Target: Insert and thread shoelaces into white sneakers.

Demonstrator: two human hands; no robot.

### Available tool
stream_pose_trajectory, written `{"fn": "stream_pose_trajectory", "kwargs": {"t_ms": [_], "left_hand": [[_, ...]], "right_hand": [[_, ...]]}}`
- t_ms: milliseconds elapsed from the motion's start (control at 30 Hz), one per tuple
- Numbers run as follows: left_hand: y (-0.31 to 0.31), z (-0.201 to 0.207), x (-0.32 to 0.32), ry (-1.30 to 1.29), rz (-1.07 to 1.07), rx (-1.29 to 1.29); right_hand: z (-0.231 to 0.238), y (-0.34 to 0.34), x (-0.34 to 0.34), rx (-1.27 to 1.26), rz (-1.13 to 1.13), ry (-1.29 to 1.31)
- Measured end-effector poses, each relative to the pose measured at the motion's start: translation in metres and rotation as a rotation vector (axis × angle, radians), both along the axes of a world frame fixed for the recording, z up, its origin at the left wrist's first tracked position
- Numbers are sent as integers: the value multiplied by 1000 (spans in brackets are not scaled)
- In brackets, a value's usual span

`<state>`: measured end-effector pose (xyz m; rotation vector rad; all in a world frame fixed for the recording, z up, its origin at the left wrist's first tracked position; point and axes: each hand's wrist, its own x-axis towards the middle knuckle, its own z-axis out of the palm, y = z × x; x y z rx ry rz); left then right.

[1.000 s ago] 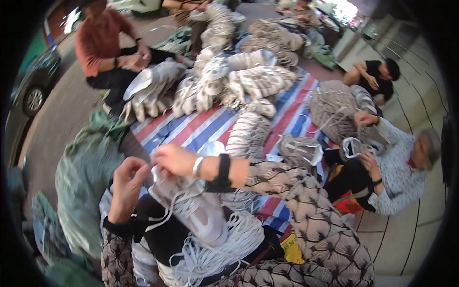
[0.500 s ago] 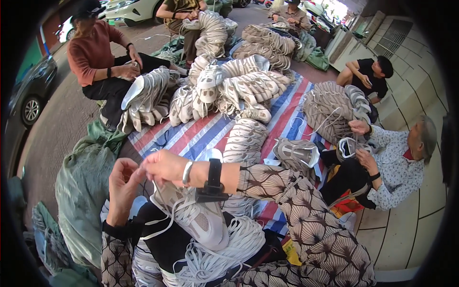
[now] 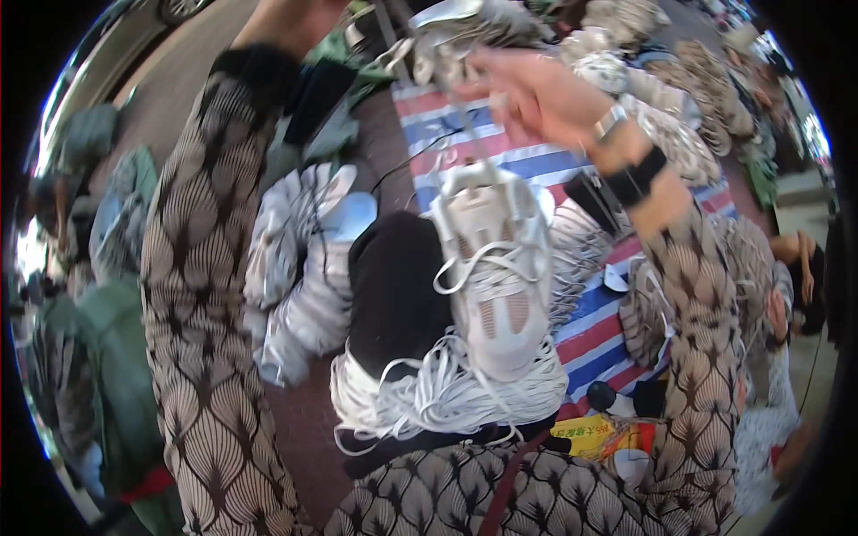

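A white and beige sneaker (image 3: 505,313) rests toe toward me on my lap, beside my black-clad knee (image 3: 398,295). Its white lace is partly threaded in a loose loop. A thick bundle of white shoelaces (image 3: 438,397) lies under and in front of the toe. Beyond the sneaker's heel, my right hand (image 3: 545,98) is raised and smeared by motion; a blurred pale strand runs near its fingers, but its grip is unclear. My left hand (image 3: 290,22) is lifted to the upper edge, where its fingers are cut off.
Stacked pale sneakers (image 3: 308,286) stand left of my knee, with another row (image 3: 576,250) at right. A striped tarp (image 3: 572,165) covers the ground ahead, bearing more shoe piles. Green sacks (image 3: 125,348) lie far left. A person in a patterned shirt (image 3: 764,402) sits at right.
My view has tilted downward. My hands, earlier close together at the sneaker's lace, have moved apart and away from me, the left one up to the edge. The sneaker now stands straighter.
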<state>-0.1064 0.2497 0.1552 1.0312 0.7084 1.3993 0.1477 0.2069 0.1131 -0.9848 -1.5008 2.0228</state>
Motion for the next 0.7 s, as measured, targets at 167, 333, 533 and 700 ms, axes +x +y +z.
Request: {"fn": "stream_pose_trajectory", "kwargs": {"t_ms": [167,333,533,700], "left_hand": [[-31,-7,29,216,128,-38],[-94,-63,39,800,214,38],[-179,-117,73,1109,-152,395],[-192,-110,93,1563,-45,595]], "right_hand": [[-35,-32,-7,-127,375,-231],[-41,68,16,99,-53,82],[-57,52,21,41,-59,-83],[-60,39,29,17,-71,20]]}}
